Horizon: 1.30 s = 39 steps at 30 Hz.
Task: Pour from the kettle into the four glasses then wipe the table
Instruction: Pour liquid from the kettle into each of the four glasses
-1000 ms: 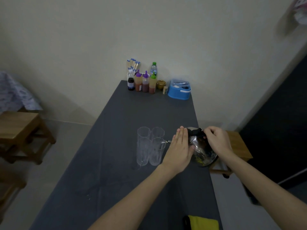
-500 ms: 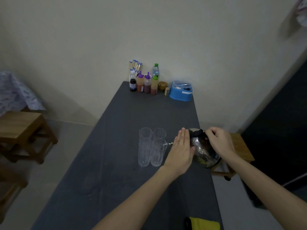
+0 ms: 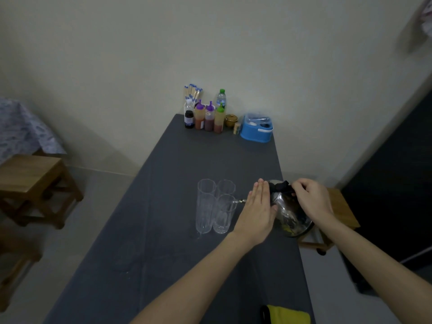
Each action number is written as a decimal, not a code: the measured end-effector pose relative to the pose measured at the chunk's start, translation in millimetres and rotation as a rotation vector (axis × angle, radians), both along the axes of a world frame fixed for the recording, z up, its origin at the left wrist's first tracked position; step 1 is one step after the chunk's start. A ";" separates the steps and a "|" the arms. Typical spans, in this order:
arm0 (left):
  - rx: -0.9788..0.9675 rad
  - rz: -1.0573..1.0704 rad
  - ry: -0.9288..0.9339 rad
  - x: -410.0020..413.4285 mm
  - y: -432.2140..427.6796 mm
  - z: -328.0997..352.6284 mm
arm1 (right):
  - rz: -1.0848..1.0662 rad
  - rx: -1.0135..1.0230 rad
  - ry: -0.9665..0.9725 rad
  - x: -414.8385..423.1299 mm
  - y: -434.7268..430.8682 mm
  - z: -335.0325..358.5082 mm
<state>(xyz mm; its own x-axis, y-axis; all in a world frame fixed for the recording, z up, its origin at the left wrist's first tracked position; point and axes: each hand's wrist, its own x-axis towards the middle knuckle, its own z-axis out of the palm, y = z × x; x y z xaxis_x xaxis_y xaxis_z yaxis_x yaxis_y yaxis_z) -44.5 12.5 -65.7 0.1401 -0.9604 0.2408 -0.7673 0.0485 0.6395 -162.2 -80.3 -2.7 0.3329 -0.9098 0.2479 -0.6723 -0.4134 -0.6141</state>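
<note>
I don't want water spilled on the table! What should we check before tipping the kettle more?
1. Right hand holds the kettle by its black handle: ok.
2. Left hand lies flat against the kettle's side: ok.
3. Spout tip at the rim of the near right glass: ok.
4. All four glasses upright, close together: ok.
5. Water level in that glass: cannot tell.
6. Yellow cloth ready at the near table edge: ok.

Kettle (image 3: 287, 213) – glossy polished metal; glasses (image 3: 216, 206) – clear, smooth; table (image 3: 177, 253) – matt grey cloth; stool (image 3: 30, 174) – wood.
</note>
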 end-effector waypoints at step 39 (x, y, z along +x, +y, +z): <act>0.044 -0.099 -0.145 10.0 -4.0 8.5 | -0.199 0.141 -0.243 -6.3 15.5 -25.4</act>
